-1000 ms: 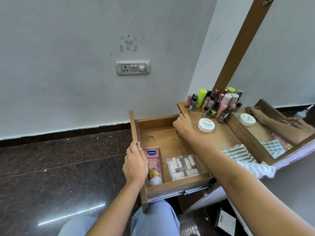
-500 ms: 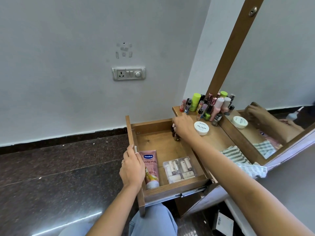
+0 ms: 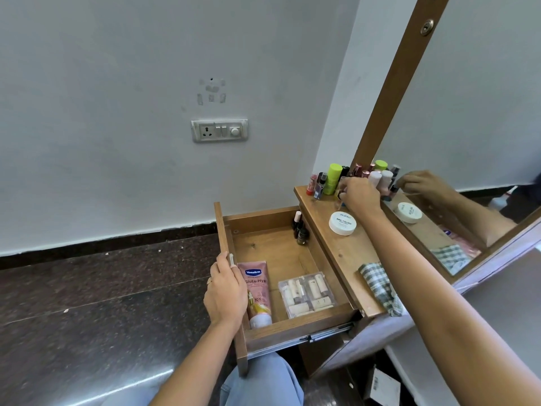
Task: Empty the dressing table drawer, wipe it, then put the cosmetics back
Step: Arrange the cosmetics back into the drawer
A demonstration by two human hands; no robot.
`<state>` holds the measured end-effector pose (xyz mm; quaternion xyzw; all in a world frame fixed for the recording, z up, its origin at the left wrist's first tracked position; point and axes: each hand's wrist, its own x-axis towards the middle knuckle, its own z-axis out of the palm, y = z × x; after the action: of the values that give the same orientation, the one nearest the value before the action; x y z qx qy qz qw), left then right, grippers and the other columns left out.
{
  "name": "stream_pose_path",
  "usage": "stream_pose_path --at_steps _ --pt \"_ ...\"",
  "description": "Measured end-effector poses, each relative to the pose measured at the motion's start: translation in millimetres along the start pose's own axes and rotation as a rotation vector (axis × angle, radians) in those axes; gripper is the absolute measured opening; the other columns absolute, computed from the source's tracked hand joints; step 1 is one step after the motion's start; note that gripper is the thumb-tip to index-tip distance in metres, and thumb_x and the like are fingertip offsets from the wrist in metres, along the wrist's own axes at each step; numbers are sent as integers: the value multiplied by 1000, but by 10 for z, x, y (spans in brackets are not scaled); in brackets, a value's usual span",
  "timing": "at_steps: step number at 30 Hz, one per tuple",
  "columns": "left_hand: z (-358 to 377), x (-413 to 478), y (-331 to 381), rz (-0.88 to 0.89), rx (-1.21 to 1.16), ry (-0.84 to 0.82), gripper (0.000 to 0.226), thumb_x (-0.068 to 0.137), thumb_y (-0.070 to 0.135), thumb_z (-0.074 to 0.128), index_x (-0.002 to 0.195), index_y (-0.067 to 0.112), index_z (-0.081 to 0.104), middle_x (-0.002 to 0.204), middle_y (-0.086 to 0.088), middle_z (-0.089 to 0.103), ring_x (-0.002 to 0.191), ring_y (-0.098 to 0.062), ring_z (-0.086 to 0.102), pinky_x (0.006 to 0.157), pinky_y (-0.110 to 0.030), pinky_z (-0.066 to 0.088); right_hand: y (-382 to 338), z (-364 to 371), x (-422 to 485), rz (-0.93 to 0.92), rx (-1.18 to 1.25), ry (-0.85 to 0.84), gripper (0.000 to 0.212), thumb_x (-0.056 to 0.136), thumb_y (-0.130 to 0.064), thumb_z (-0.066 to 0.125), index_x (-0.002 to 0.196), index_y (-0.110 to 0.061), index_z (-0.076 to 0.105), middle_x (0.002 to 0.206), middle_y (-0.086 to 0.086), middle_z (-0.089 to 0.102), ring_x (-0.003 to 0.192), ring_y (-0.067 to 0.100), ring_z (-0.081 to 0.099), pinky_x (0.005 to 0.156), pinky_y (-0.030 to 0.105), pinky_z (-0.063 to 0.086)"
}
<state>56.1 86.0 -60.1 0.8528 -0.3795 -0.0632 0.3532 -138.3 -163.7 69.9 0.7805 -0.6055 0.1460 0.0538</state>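
The wooden drawer stands pulled out. Inside lie a pink Vaseline tube, a clear case of small tubes, and small dark bottles upright in the far right corner. My left hand grips the drawer's front panel at its handle. My right hand reaches over the table top and closes its fingers on small bottles at the cluster of cosmetics by the mirror.
A white nail polish remover jar and a green checked cloth lie on the table top. The mirror rises at the right. A dark stone floor and a wall socket are to the left.
My right hand set small dark bottles into the drawer's far corner, then moved back up to the cosmetics cluster. My left hand stayed on the drawer front.
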Motion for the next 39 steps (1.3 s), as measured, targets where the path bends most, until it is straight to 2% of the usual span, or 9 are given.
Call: stream_pose_path --at_steps 6,11,15,18,21,24,28,32,39 --pt "-5 10 -3 -12 -2 -2 35 99 26 42 133 18 43 124 -9 59 89 -26 66 61 -40 56 9 65 21 46 71 -45 15 80 -7 62 95 -12 64 96 11 66 95 31 60 63 32 42" --pt "-7 10 1 -18 -11 1 35 99 26 41 133 18 43 123 -9 59 90 -26 66 62 -39 56 -75 72 -4 23 106 -3 16 79 -3 56 93 -7 62 94 14 67 91 33 61 64 33 41" --pt "-7 7 2 -13 -14 1 35 99 26 41 133 17 43 123 -9 60 89 -25 66 61 -36 55 -337 -20 -115 -64 181 61 21 79 -7 57 97 -11 66 92 12 69 90 32 63 68 33 47" --pt "-14 1 8 -19 -23 -5 36 100 25 40 135 17 42 127 -10 58 93 -27 65 63 -38 55 -580 19 -303 -168 196 18 18 80 -13 58 96 -16 65 93 8 69 90 29 62 69 33 47" --pt "-18 5 13 -25 -20 -6 36 100 26 39 135 18 41 128 -9 57 93 -26 65 63 -36 54 -756 193 -486 -272 79 -107 18 81 -14 57 98 -15 64 97 9 68 91 29 61 66 31 44" --pt "-20 3 13 -31 -12 -10 36 100 26 38 135 19 41 128 -9 57 93 -27 65 63 -37 54 -805 410 -606 -332 -94 -220 19 86 -11 53 103 -12 62 104 11 65 98 29 59 73 35 49" --pt "-19 3 13 -30 -8 -7 36 100 27 38 135 18 42 128 -9 57 94 -27 65 63 -37 54 -781 678 -685 -399 -364 -225 34 92 -7 49 126 -7 54 114 10 65 109 25 55 78 33 46" --pt "-5 13 5 -27 2 -8 36 100 28 39 135 19 41 127 -9 58 92 -25 66 61 -35 54 -763 782 -691 -450 -485 -230 30 94 -5 43 117 -12 60 118 8 64 110 24 53 86 31 40" --pt "-7 20 5 -30 1 -7 36 100 28 40 135 20 40 126 -8 58 91 -24 66 60 -34 56 -758 802 -698 -505 -595 -214 28 95 -7 43 110 -15 65 111 5 67 106 23 55 85 32 38"
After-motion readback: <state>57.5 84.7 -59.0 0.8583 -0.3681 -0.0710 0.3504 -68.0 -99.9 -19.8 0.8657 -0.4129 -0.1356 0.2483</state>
